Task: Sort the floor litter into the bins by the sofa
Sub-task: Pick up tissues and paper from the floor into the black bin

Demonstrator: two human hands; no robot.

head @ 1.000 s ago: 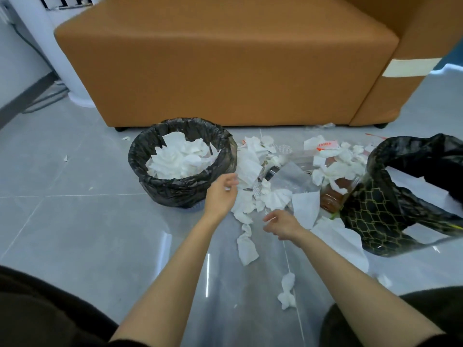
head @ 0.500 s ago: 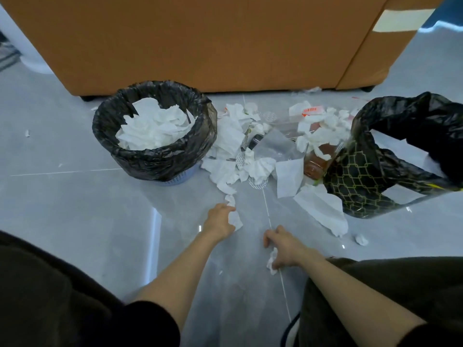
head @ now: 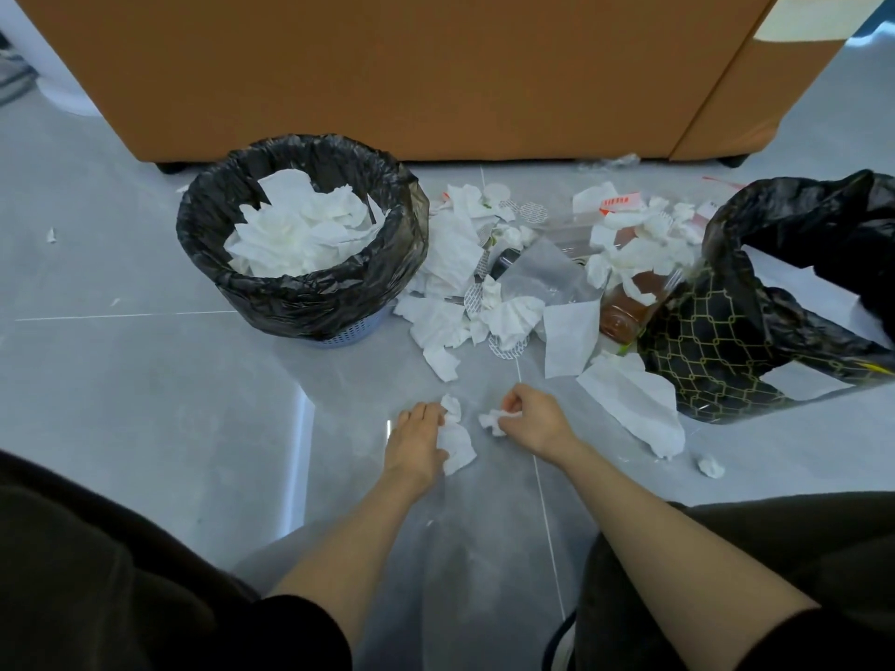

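Note:
My left hand (head: 415,440) rests low on the grey floor with its fingers closed on a white tissue piece (head: 455,440). Just to its right, my right hand (head: 530,418) pinches a small crumpled tissue (head: 494,421). Beyond them lies a heap of white tissues (head: 465,278), clear plastic wrap (head: 542,271) and a brown bottle (head: 629,307). A round bin with a black liner (head: 300,297), half full of tissues, stands at the left. A second black-lined bin (head: 726,341) with a gold lattice pattern stands at the right.
An orange sofa (head: 411,75) closes off the back. A large flat tissue (head: 634,409) and a small scrap (head: 709,466) lie on the floor in front of the right bin. My dark-clothed knees fill the lower corners.
The view dropped and moved closer to the floor. Both hands came down from the pile toward me and closed on tissue scraps lying near my knees.

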